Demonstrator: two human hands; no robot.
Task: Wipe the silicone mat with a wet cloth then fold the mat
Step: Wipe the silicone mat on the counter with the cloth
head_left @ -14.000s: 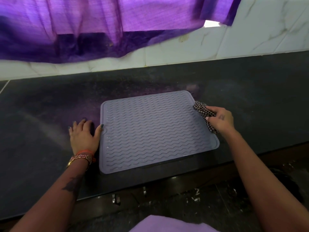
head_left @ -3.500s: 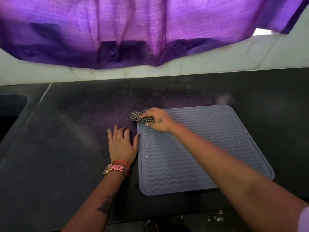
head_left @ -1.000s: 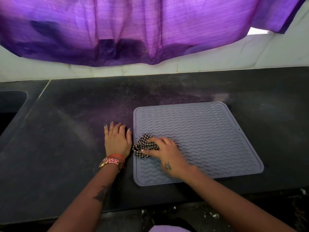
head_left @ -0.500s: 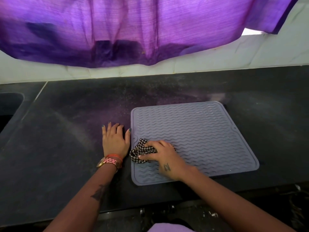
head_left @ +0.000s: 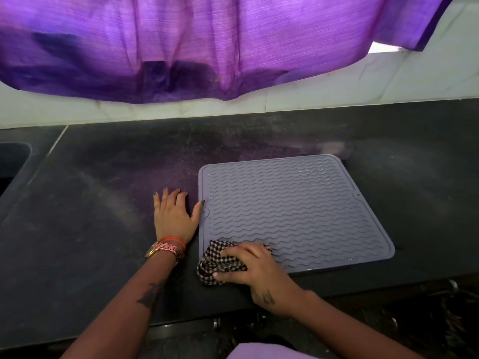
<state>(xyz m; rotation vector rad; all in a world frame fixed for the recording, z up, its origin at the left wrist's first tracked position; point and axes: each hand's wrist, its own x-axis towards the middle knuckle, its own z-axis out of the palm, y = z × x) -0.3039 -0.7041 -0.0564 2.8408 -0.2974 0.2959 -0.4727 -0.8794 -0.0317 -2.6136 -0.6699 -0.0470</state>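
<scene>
Under your right hand (head_left: 255, 268) sits a bunched black-and-white checked cloth (head_left: 219, 264), pressed against the near left corner of a flat grey-lilac silicone mat with wavy ridges (head_left: 293, 211). Your fingers curl over the cloth and your thumb closes on its near edge, so the hand grips it rather than lying open. Part of the cloth hangs past the mat's edge onto the dark speckled stone countertop (head_left: 90, 216). Your left hand (head_left: 175, 216) lies just to the left of the mat, palm down on the countertop, fingers together and pointing away from you, holding nothing. Its thumb is spread to the right, and the tip touches the mat's left edge at a small notch. On that wrist you wear a rose-gold metal watch (head_left: 163, 250) with an orange thread band (head_left: 173, 240) beside it. From your hands, the mat stretches away and to the right, lying unfolded and flat. Beyond both hands, a purple cloth curtain (head_left: 207, 42) hangs over a white tiled wall (head_left: 388, 81). Far to the left of your left hand, a dark sink basin (head_left: 13, 161) is cut into the countertop.
</scene>
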